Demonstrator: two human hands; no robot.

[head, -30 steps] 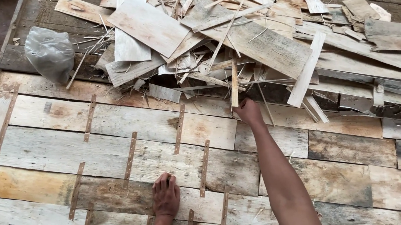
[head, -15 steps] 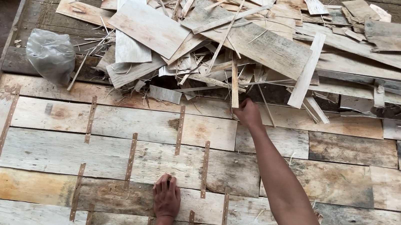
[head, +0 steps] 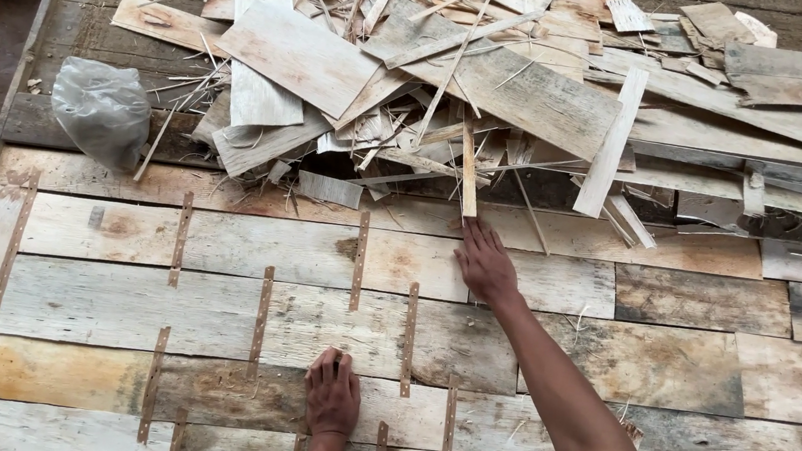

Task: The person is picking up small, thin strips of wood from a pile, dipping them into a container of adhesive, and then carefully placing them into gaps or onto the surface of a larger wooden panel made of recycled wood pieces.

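Item: right hand (head: 485, 262), arm extended forward. Fingers are laid flat and slightly spread on a pale veneer sheet (head: 417, 263); nothing is gripped. The fingertips are placed just at the near end of a narrow wood strip (head: 468, 175) that juts out of the scrap pile (head: 499, 75). Against the earlier frames, the hand is found barely shifted, at the same strip end.

Item: left hand (head: 332, 396), unmoved since the earlier frames. It is pressed palm-down on the lower sheets, fingers close together and holding nothing, beside a thin brown joining strip (head: 408, 339).

Item: patchwork of veneer sheets, laid flat edge to edge, unchanged.

Item: crumpled grey plastic bag (head: 102, 111), at the left of the pile, as before.
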